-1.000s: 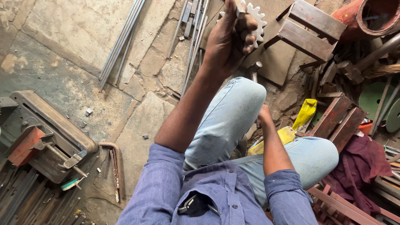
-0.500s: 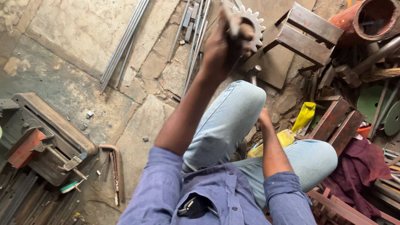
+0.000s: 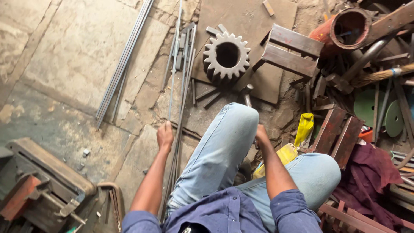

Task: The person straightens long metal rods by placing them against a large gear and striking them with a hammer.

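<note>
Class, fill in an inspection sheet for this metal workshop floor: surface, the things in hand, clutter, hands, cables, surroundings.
Surface: cracked stone floor, dusty.
Things in hand: thin metal rod, running away across the floor.
Clutter: toothed gear on a steel plate; loose rod bundle; yellow bag.
Hands: left hand in a closed grip on the thin metal rod; right hand behind the knee, grip hidden.
Cables: nothing seen.
Surroundings: rusty pipe, steel channel pieces, old machine.
</note>
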